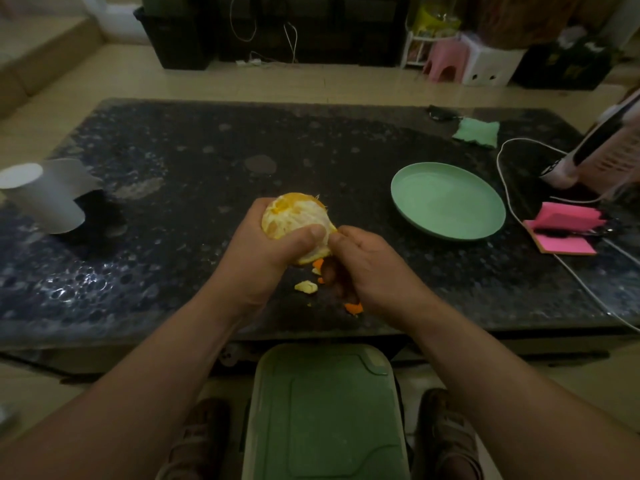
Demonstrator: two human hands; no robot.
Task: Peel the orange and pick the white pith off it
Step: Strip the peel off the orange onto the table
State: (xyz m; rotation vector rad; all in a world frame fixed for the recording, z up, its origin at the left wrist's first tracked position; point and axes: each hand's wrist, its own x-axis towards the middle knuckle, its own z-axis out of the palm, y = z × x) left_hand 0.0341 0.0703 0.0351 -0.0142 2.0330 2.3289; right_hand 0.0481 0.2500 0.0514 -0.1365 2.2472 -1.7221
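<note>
Above the dark speckled stone tabletop point(173, 188), just in front of me, I hold the round, mostly peeled orange point(294, 216) up in the air. My left hand point(263, 247) wraps round it from the left and from below, with the thumb pressed on its front. My right hand point(370, 265) is at its right side, low down. The fingers point(337, 239) there are curled and pinch at the edge, close to a strip of orange skin at the bottom. I cannot tell if they have skin or white pith between them.

I think the orange is light and soft, and wet where it is bare, so it can slip. If I squeeze hard, it may burst and drip. So I should cup it in my whole left hand and hold it gently.

The pith looks thin and stringy, and I think it tears easily. I should take a loose end with my fingertips and pull slowly.

Small bits of peel point(306, 286) lie on the tabletop under my hands. A round green plate point(446, 202) sits near, to the right.
</note>
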